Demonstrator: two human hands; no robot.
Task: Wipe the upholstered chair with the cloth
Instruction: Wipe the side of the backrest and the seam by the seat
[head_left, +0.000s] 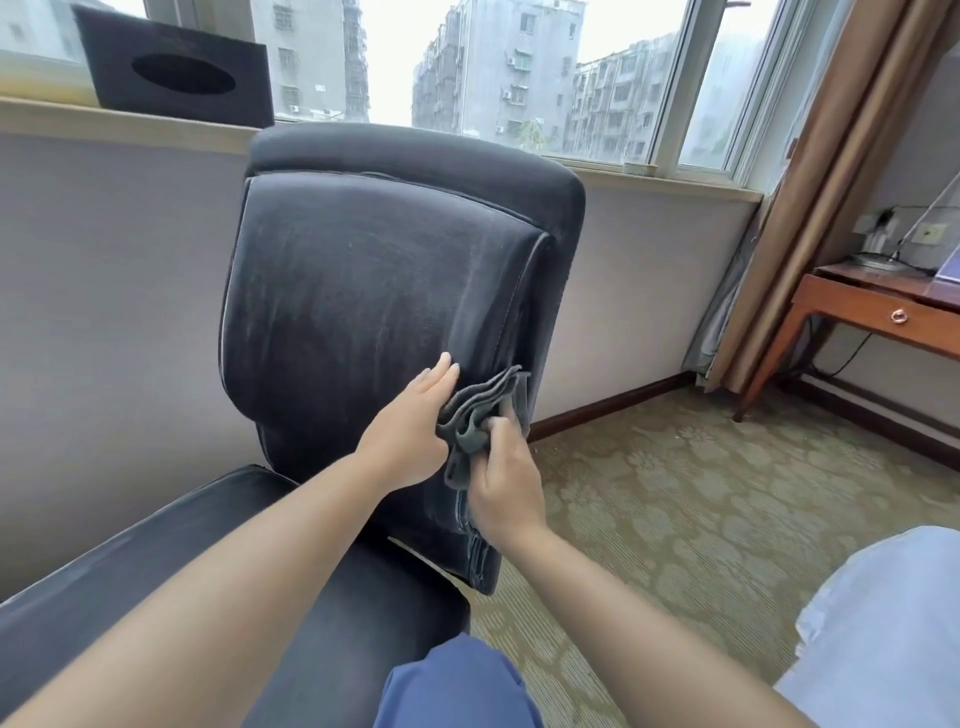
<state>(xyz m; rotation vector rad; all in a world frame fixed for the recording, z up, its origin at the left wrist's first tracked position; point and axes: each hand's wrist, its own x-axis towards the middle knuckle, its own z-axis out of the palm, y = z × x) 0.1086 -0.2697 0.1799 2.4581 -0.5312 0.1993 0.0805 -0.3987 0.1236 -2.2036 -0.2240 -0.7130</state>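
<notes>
Left hand (410, 423): open, fingers straight and together, lying flat against the lower right part of the chair's backrest, touching the cloth's left edge.
Right hand (504, 486): fingers curled round the bunched lower end of the cloth, gripping it.
Cloth (483, 408): dark grey, folded in wavy layers, held against the right edge of the backrest.
Chair (374, 291): dark upholstery, streaked pale; the seat runs toward the near left.
Room: patterned carpet (675, 493) on the right, wooden table (872, 306) far right, window (519, 73) behind, black tissue box (176, 73) on the sill.
</notes>
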